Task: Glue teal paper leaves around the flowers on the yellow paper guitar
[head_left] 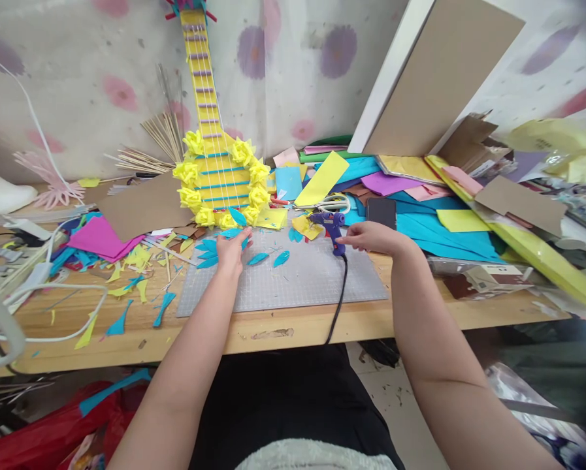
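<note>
My left hand [232, 250] lies over the mat's back left with thumb and fingers apart, touching or just above several blue paper leaves [208, 262]. Its fingertips are partly hidden. To its right, two more leaves, a slanted blue leaf [281, 259] and a flatter blue leaf [258, 259], rest on the grey cutting mat [293, 294]. My right hand [371, 236] has its fingers closed at the handle of a purple hot glue gun [330, 225], whose nozzle points left. A yellow paper guitar [219, 176] edged with yellow paper flowers leans behind my left hand.
Scissors [334, 203] and a dark phone [381, 212] lie behind the mat. Coloured paper sheets [434, 225] pile up at right. Paper scraps [136, 261] and white cables [67, 287] cover the left side. The glue gun's black cord [341, 294] crosses the front edge.
</note>
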`<action>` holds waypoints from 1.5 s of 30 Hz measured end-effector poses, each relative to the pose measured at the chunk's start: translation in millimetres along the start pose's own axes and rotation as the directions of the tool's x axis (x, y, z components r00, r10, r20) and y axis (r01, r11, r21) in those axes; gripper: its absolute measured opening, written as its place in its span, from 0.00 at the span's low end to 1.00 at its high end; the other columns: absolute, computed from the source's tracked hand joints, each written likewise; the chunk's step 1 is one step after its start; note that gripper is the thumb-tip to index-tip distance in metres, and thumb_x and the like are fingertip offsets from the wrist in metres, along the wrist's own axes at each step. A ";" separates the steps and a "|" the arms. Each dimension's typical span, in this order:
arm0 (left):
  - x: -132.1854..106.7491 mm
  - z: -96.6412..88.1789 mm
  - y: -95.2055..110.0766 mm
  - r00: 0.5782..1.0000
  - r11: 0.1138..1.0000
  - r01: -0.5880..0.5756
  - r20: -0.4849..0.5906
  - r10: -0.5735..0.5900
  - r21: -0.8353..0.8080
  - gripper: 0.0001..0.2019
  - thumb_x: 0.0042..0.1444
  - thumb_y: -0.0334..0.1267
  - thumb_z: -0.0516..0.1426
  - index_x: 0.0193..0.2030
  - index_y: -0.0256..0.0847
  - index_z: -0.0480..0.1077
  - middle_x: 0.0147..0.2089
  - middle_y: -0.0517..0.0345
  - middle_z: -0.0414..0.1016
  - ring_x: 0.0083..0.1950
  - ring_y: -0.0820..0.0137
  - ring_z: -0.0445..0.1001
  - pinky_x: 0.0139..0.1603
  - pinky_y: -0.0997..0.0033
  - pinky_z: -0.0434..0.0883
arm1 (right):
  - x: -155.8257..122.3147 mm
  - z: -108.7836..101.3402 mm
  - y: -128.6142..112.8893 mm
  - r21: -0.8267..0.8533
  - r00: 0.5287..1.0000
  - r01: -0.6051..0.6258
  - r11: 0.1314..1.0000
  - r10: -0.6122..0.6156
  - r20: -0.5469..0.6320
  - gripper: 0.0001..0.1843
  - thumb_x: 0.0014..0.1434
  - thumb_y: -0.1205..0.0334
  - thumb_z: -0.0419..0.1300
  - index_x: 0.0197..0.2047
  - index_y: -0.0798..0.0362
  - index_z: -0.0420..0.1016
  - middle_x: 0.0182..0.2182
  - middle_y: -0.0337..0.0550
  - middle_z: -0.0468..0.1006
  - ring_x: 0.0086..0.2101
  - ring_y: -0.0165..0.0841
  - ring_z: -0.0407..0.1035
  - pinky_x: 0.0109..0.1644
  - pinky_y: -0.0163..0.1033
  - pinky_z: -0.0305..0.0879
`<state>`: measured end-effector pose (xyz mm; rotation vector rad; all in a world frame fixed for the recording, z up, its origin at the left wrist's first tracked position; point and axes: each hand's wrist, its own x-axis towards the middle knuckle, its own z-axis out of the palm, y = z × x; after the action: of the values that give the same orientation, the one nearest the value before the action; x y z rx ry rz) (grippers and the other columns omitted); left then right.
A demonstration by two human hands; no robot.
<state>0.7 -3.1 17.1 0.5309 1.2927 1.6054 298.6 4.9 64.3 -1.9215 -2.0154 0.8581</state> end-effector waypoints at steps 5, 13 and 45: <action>-1.2 0.7 -0.6 1.000 1.000 -0.006 0.010 0.006 0.028 0.15 0.38 0.30 0.66 0.30 0.39 0.65 0.27 0.62 0.73 0.29 0.74 0.74 0.33 0.72 0.73 | 20.0 19.8 8.6 -0.007 0.963 0.022 1.000 -0.023 -0.268 0.22 0.40 0.42 0.67 0.30 0.52 0.73 0.26 0.44 0.76 0.24 0.33 0.67 0.27 0.37 0.58; 4.7 -1.8 -4.6 0.998 0.998 -0.060 0.013 0.060 0.031 0.17 0.34 0.33 0.67 0.31 0.39 0.64 0.27 0.63 0.73 0.29 0.74 0.74 0.33 0.72 0.71 | 38.2 57.3 10.2 0.442 0.939 0.031 0.896 0.125 -0.320 0.17 0.46 0.49 0.65 0.28 0.55 0.73 0.20 0.44 0.73 0.24 0.35 0.68 0.28 0.39 0.63; 21.6 -6.5 -23.8 0.944 0.926 -0.308 -0.051 0.326 0.218 0.25 0.39 0.28 0.63 0.40 0.42 0.54 0.30 0.64 0.71 0.30 0.72 0.74 0.34 0.69 0.71 | 23.1 95.8 -81.3 0.370 0.943 0.290 0.882 -0.198 -0.267 0.23 0.51 0.41 0.59 0.28 0.56 0.73 0.20 0.42 0.72 0.21 0.29 0.65 0.24 0.34 0.59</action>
<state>-4.2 11.8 -11.8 0.8441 1.5086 1.7828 176.5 5.3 26.9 -1.4276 -1.7338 0.8686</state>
